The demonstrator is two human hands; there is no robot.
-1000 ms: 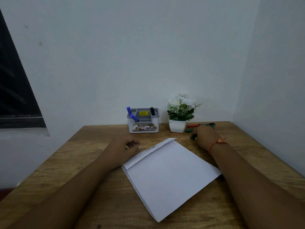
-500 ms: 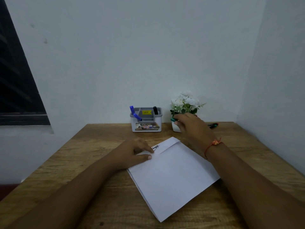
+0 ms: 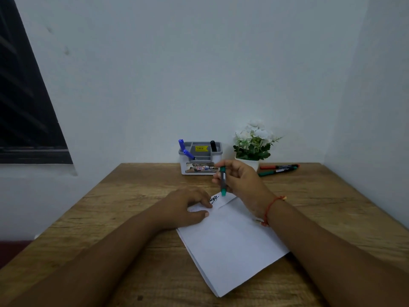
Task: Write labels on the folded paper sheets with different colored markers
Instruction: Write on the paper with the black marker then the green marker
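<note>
Far left: dark window (image 3: pixel 28 107) in the wall, beyond the table's (image 3: pixel 106 220) edge.

Left hand (image 3: pixel 186 207): fingers flat and straight, pressing down on the near-left end of the folded flap of the folded paper sheets (image 3: pixel 232 244). It holds nothing.

The sheets lie flat at table centre, turned at an angle, with the flap at the far edge. Black handwriting (image 3: pixel 213 199) sits on the flap just right of the left fingertips. Too small to read.

Behind them, against the wall, is a grey-white organizer (image 3: pixel 200 167). It has two blue markers (image 3: pixel 188 152) in its left side and a black marker (image 3: pixel 213 146) in its right.

Right hand (image 3: pixel 241 180): fingers curled round the green marker (image 3: pixel 223 181), held near upright. Its lower green end is just over the far edge of the flap, right of the handwriting. Cannot tell if it touches the paper. There is a red thread bracelet (image 3: pixel 270 209) on that wrist.

Right of the organizer is a white pot of white flowers (image 3: pixel 254 140), its base partly hidden by the right hand.

Further right, a red marker (image 3: pixel 278 166) and a second green marker (image 3: pixel 276 172) lie on the table side by side, close together and well apart from the sheets.
</note>
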